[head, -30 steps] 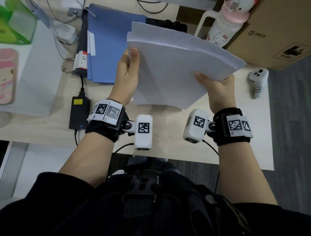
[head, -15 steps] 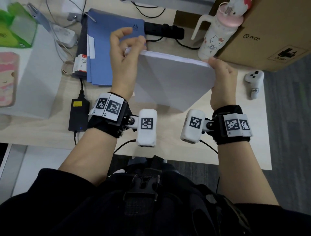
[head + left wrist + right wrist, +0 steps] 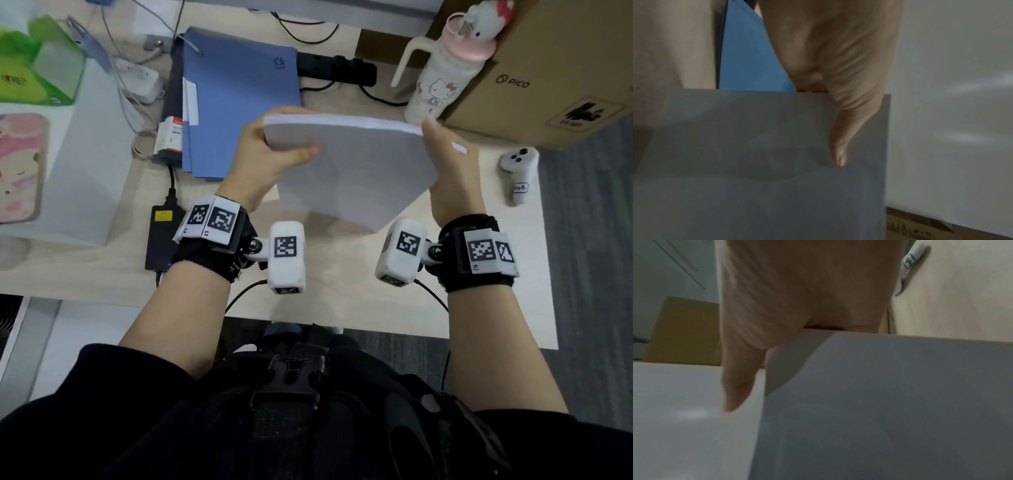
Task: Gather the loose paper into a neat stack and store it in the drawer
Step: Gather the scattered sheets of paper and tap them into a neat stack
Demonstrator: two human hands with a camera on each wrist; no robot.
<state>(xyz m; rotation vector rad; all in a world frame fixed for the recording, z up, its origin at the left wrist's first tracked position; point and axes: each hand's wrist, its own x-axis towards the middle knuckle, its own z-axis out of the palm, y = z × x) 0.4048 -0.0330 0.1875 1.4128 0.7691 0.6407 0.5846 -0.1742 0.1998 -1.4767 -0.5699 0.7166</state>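
Observation:
A thick stack of white paper (image 3: 352, 171) stands tilted on its lower edge over the light wooden desk (image 3: 342, 291), top edge away from me. My left hand (image 3: 270, 150) grips its left side, thumb lying on the near face. In the left wrist view that thumb (image 3: 840, 146) presses on the grey sheet (image 3: 756, 162). My right hand (image 3: 448, 171) holds the right side, thumb pointing up along the edge. In the right wrist view the paper (image 3: 879, 402) sits in the web between thumb and fingers. A small corner sticks out beyond the right hand. No drawer is in view.
A blue folder (image 3: 236, 102) lies behind the left hand. A pink-lidded bottle (image 3: 442, 78) and a cardboard box (image 3: 548, 68) stand at the back right. A white controller (image 3: 519, 171) lies at the right, a black power adapter (image 3: 161, 236) and a white box (image 3: 85, 164) at the left.
The stack went from lying tilted in the air to standing on edge, and its sheets now line up. My left hand moved from the top edge to the left side.

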